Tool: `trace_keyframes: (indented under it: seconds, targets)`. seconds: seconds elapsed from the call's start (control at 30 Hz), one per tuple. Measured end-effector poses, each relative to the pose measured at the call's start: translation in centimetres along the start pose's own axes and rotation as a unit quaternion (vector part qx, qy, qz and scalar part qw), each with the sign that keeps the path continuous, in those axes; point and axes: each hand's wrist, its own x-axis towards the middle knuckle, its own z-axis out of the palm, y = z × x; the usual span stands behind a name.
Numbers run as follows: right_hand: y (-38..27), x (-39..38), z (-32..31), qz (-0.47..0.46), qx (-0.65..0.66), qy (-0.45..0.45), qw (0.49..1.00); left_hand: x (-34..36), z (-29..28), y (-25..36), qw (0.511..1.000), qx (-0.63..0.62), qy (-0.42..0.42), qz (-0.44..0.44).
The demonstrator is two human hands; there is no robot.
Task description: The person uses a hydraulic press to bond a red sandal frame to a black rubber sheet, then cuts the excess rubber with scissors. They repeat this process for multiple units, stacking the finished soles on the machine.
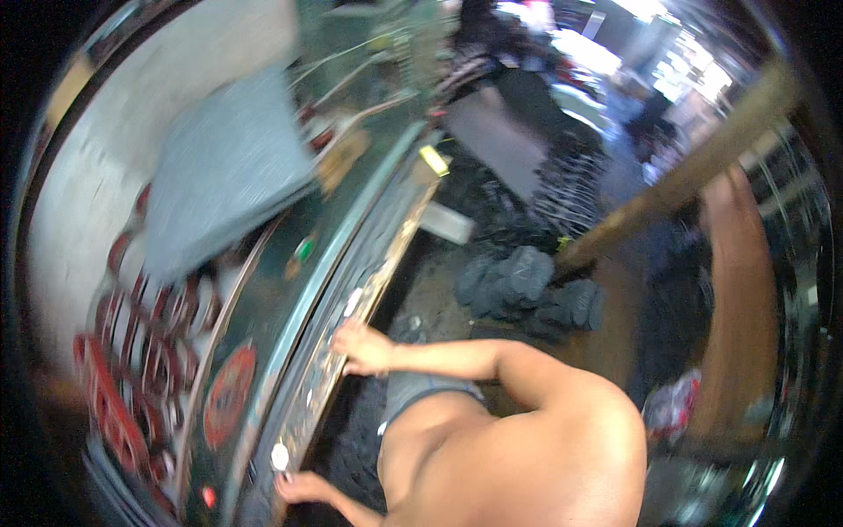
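Item: left hand (303, 486), lower centre-left of the frame, fingers spread flat on the metal edge rail (351, 290) of a green vehicle body (263, 290). Item: right hand (364, 347), centre of frame, fingers apart, resting on the same rail. Rail runs diagonally from lower left to upper centre. Grey sheet (224, 171), upper left. Dark lumps (527, 285) on the ground, centre right. Wooden pole (676, 176), upper right.

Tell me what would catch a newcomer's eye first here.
A bare-backed person fills the lower middle, bent forward with one hand on the long metal rail and another hand lower on it. Left of the rail curves a dark green panel with red painted shapes. A wooden pole slants across the upper right.
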Motion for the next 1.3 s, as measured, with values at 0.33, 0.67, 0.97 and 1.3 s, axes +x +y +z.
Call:
trace_keyframes:
  seconds: [0.33,0.67,0.97,1.3]
  targets:
    - [-1.1,1.7,-1.8,0.002,-0.049,-0.040,0.998,0.3,-1.4,1.6,0.993,-0.009,-0.088,-0.078]
    - [-0.7,2.4,-1.9,0.028,-0.091,-0.091,0.991,3.8,-2.0,1.7,0.935,0.094,-0.304,-0.159]
    - [-0.5,2.6,-1.9,0.019,-0.118,-0.111,0.987,4.7,-1.2,1.7,0.910,0.114,-0.346,-0.196]
    - [-0.4,2.8,-2.2,0.021,-0.103,-0.123,0.987,5.5,-1.4,2.4,0.892,0.126,-0.374,-0.220]
